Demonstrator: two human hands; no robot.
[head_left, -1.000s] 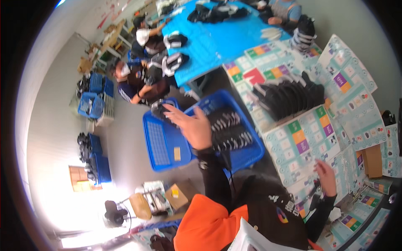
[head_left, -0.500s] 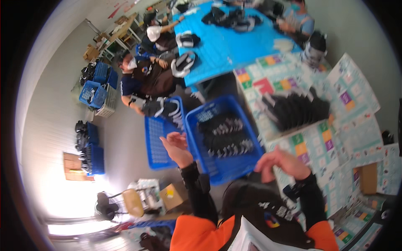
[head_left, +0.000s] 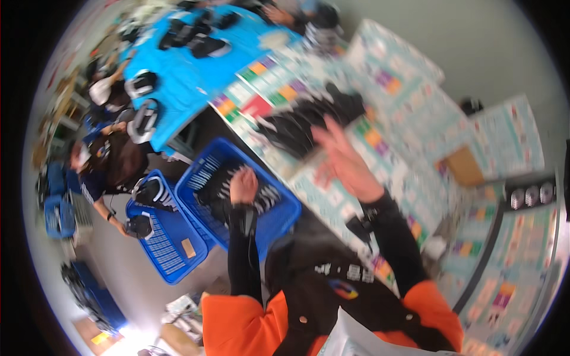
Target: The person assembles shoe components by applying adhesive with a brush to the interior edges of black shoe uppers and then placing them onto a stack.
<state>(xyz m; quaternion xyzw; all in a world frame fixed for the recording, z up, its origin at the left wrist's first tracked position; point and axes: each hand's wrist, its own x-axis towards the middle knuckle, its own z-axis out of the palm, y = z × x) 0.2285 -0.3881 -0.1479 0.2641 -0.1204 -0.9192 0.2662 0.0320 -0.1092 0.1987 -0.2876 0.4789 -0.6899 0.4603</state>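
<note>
My right hand (head_left: 349, 165) is raised over the patterned table, beside a row of black shoe parts (head_left: 309, 121) packed side by side. Its fingers are spread and nothing is in them. My left hand (head_left: 243, 185) hovers over a blue plastic basket (head_left: 279, 228), its fingers loosely bent and somewhat blurred; I see nothing held. Inside that basket lie black shoe parts (head_left: 215, 188) with pale edges, partly hidden behind the left hand. Whether the right fingertips touch the row on the table I cannot tell.
A second blue basket (head_left: 163, 246) stands at left, where a seated co-worker (head_left: 113, 160) reaches a black item. Farther off, a blue-covered table (head_left: 184, 77) carries black and white shoes. Printed sheets cover the table (head_left: 332, 196) at right; a cardboard piece (head_left: 463, 166) lies there.
My view has swung to the right, so tables and baskets sit farther left. My right hand has lifted toward the row of shoe parts, fingers spreading; my left hand is now over the basket.
</note>
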